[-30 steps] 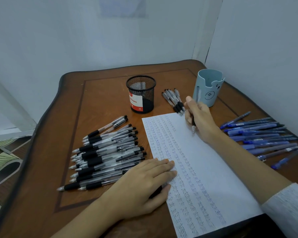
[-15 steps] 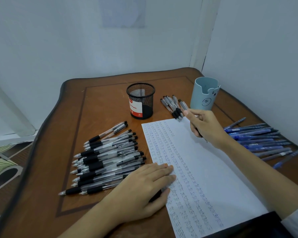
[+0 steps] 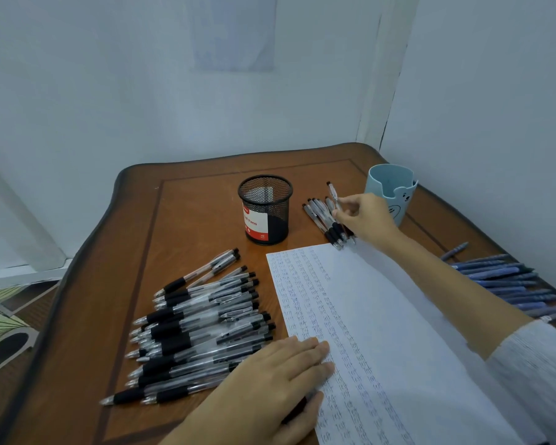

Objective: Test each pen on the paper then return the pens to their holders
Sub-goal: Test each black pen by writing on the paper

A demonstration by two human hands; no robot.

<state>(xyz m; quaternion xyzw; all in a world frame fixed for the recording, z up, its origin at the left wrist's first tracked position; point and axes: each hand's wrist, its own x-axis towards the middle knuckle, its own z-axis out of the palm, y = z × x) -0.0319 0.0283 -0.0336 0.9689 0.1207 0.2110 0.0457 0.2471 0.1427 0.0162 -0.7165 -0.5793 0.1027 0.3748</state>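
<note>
The right hand (image 3: 363, 216) pinches one clear pen (image 3: 333, 194) by its barrel just beyond the far edge of the paper (image 3: 398, 316), above a small group of pens (image 3: 321, 223) lying between the mesh holder (image 3: 265, 210) and the blue cup (image 3: 390, 191). The left hand (image 3: 270, 377) lies flat with straight fingers on the paper's near left edge; a dark shape under its palm cannot be identified. Probable hazards: the light pinch may let the pen slip and scatter the group beneath it. The forearm crossing the paper may smear fresh ink. The sleeve may sweep the blue pens (image 3: 507, 284) right of the paper off the bench (image 3: 180, 220). Tested pens may get mixed with the black pens (image 3: 199, 322) left of the paper.
</note>
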